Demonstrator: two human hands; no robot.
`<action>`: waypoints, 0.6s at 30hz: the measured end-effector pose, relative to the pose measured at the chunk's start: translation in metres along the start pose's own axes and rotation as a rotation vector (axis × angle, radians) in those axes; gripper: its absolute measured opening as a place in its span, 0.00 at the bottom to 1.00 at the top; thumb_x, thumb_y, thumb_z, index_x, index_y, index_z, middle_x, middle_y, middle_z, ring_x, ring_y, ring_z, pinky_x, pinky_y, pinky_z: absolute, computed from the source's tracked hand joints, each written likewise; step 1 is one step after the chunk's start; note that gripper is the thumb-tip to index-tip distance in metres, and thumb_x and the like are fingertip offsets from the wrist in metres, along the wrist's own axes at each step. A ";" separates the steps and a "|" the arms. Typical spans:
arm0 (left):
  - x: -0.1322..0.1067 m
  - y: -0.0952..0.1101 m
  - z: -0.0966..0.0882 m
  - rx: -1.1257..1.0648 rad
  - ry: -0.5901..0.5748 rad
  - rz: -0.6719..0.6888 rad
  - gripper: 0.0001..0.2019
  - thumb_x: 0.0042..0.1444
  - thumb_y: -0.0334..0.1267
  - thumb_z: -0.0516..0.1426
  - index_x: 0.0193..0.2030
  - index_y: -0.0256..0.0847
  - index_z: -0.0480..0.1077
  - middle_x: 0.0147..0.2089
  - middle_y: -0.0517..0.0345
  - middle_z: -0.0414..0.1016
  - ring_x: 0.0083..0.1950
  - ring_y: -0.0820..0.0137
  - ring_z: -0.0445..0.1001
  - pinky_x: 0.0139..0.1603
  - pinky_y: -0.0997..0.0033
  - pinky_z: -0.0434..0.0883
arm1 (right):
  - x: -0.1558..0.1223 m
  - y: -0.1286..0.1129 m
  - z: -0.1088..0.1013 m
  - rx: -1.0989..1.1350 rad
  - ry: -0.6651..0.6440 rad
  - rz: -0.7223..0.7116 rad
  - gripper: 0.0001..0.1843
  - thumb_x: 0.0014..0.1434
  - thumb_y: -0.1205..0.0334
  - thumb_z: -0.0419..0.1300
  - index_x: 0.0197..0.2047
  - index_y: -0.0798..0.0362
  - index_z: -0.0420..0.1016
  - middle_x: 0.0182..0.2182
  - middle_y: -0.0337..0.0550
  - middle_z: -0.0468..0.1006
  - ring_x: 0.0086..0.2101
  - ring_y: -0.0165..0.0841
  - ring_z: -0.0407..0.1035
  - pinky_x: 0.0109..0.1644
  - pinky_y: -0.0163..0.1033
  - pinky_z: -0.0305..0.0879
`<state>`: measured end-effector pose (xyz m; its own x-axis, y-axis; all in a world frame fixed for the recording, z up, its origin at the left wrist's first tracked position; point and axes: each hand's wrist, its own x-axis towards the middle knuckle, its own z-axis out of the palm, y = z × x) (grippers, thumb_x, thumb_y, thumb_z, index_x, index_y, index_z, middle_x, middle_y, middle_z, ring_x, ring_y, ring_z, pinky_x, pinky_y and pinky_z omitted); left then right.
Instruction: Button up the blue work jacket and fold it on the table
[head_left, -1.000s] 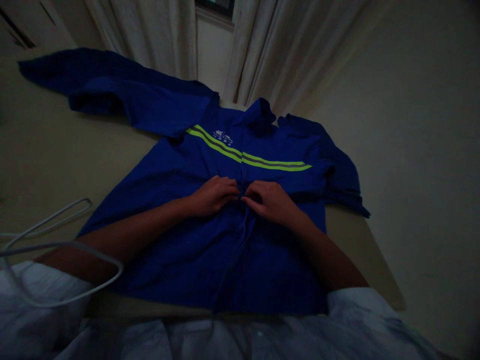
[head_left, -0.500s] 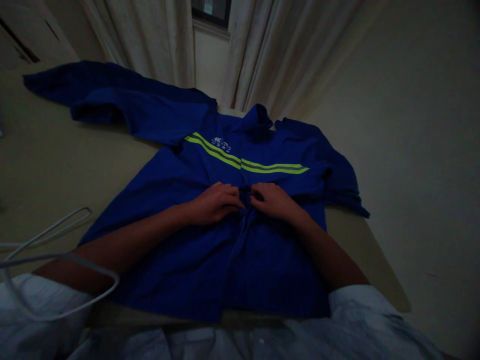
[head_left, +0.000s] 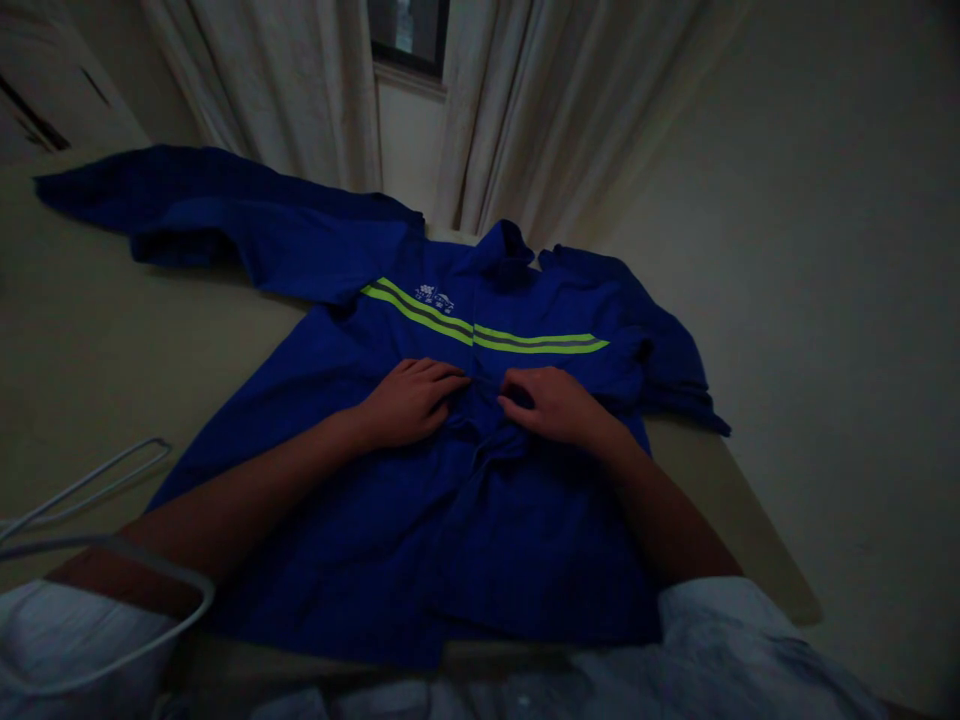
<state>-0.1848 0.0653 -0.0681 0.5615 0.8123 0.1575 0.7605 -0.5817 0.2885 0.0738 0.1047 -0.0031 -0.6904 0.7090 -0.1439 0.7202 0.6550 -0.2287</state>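
Note:
A royal blue work jacket (head_left: pixel 420 540) lies front up on the table, its collar at the far end and its sleeves spread out. Two yellow-green reflective stripes (head_left: pixel 536 343) cross the chest beside a small white logo (head_left: pixel 435 297). My left hand (head_left: pixel 409 403) rests on the cloth just left of the front opening, fingers stretched towards it. Across the opening, my right hand (head_left: pixel 551 405) curls over the jacket's front edge and appears to pinch it. The cloth between my hands is rumpled, and any buttons there are hidden.
A white wire hanger (head_left: pixel 112 541) sits at lower left, above my left forearm in view. The beige table (head_left: pixel 150 370) ends near the jacket's right sleeve. Pale curtains (head_left: pixel 525 110) and a wall stand beyond it. My light sleeve (head_left: pixel 720 610) shows at lower right.
My hands have drawn slightly apart at the jacket's front, with the left one now flatter on the cloth. The whole view has shifted a little as my head moved.

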 end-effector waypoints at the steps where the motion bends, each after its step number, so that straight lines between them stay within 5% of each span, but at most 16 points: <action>1: 0.000 0.001 -0.001 0.022 -0.010 0.001 0.26 0.65 0.34 0.52 0.70 0.47 0.68 0.69 0.51 0.71 0.64 0.55 0.69 0.63 0.51 0.64 | 0.001 -0.001 0.001 -0.047 0.009 0.073 0.11 0.70 0.53 0.61 0.44 0.51 0.78 0.38 0.45 0.81 0.37 0.38 0.74 0.42 0.38 0.63; 4: 0.001 0.003 -0.002 0.075 -0.015 0.012 0.28 0.64 0.33 0.52 0.70 0.47 0.68 0.66 0.48 0.71 0.60 0.53 0.70 0.59 0.51 0.65 | 0.005 -0.010 0.008 -0.175 0.096 0.127 0.13 0.67 0.50 0.66 0.41 0.51 0.77 0.40 0.49 0.80 0.41 0.42 0.73 0.42 0.40 0.64; 7: 0.002 0.004 -0.003 0.089 -0.005 0.014 0.27 0.63 0.33 0.54 0.70 0.47 0.69 0.62 0.47 0.72 0.57 0.53 0.70 0.55 0.51 0.65 | 0.013 -0.016 0.020 -0.195 0.202 -0.022 0.13 0.64 0.60 0.69 0.50 0.52 0.75 0.50 0.53 0.77 0.49 0.44 0.71 0.50 0.43 0.67; 12: 0.006 0.004 0.001 -0.004 0.018 -0.027 0.22 0.65 0.32 0.53 0.66 0.43 0.70 0.52 0.48 0.76 0.51 0.58 0.75 0.50 0.58 0.69 | 0.022 -0.005 0.033 -0.089 0.172 -0.081 0.15 0.67 0.67 0.63 0.57 0.54 0.72 0.49 0.51 0.77 0.50 0.43 0.69 0.55 0.44 0.66; 15: 0.011 0.007 0.005 -0.089 0.041 -0.137 0.19 0.71 0.41 0.52 0.65 0.44 0.70 0.50 0.50 0.77 0.47 0.61 0.78 0.47 0.61 0.71 | 0.023 0.004 0.028 -0.064 0.211 -0.029 0.14 0.65 0.71 0.60 0.54 0.55 0.75 0.47 0.52 0.78 0.49 0.43 0.70 0.55 0.44 0.65; 18: 0.016 0.011 0.007 -0.075 0.066 -0.214 0.25 0.71 0.50 0.54 0.71 0.48 0.63 0.55 0.50 0.75 0.46 0.60 0.79 0.41 0.63 0.73 | 0.029 0.011 0.020 0.084 0.335 0.013 0.12 0.64 0.71 0.58 0.49 0.56 0.78 0.45 0.50 0.80 0.45 0.39 0.72 0.52 0.41 0.65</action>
<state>-0.1651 0.0719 -0.0691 0.3655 0.9193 0.1460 0.8323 -0.3930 0.3910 0.0605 0.1272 -0.0288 -0.6103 0.7728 0.1741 0.7113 0.6314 -0.3090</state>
